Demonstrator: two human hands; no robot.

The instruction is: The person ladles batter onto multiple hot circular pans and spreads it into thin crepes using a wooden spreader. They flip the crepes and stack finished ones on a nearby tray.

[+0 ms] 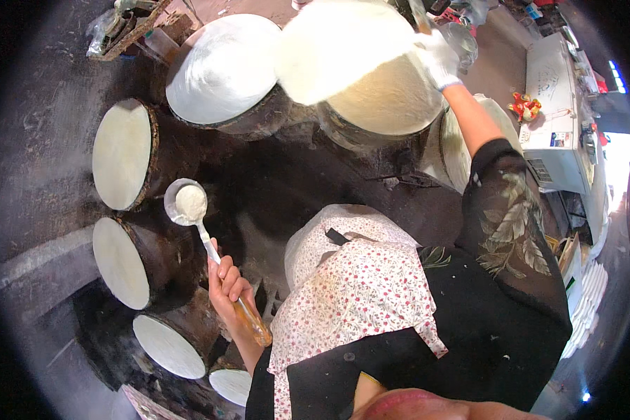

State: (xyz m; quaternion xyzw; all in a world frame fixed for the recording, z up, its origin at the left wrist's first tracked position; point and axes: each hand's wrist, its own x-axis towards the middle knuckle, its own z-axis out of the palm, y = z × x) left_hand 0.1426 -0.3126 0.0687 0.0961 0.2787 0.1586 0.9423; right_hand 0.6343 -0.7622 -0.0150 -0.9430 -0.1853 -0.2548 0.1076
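Note:
In my left hand (231, 290), fingers closed round its brownish handle, I hold a ladle (187, 201) with thick white batter (191, 203) in its bowl. Far right of middle, my white-gloved right hand (437, 61) reaches over a round griddle (392, 98). Its fingers close on a narrow flat tool (419, 15), brown near the grip; its end is cut off. Beside that hand a thin, bright white round sheet (343, 49) covers part of the griddle and overhangs its left side. Whether the sheet touches my fingers I cannot tell.
Several round white-topped griddles stand in an arc, among them a large one (220, 70) and one at left (122, 154). A white cabinet (553, 84) bears a red-and-gold packet (524, 107). White stacked things (588, 308) are at right. A patterned apron (357, 287) covers my lap.

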